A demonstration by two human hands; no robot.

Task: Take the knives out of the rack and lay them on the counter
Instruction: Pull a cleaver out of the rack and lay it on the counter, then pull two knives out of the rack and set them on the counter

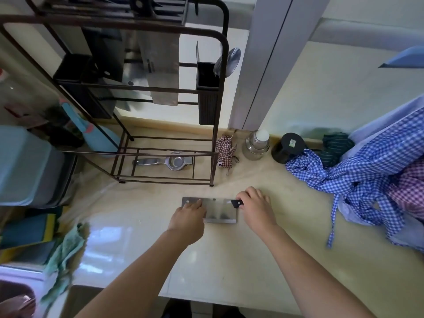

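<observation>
a cleaver (pixel 219 210) lies flat on the pale worktop (pixel 263 260), just in front of the dark metal rack (pixel 220 92). the right hand (pixel 257 206) is wrapped around its black handle, fingers (pixel 246 193) curled shut on it, so only the front end of the handle shows. the left hand (pixel 189 218) rests on the far end of the blade, fingers together and pressed flat on the steel near the hanging hole. up in the rack another broad cleaver blade (pixel 160 72) hangs down from the top slots, with darker knife handles above it, too blurred to count. a metal lemon squeezer (pixel 165 162) lies on the rack's bottom shelf. to the right of the rack stand a small glass jar (pixel 256 145) and a black round canister (pixel 288 147), and beyond them blue checked cloth (pixel 367 171) is heaped on the worktop. a teal rag (pixel 68 251) hangs at the left edge.
</observation>
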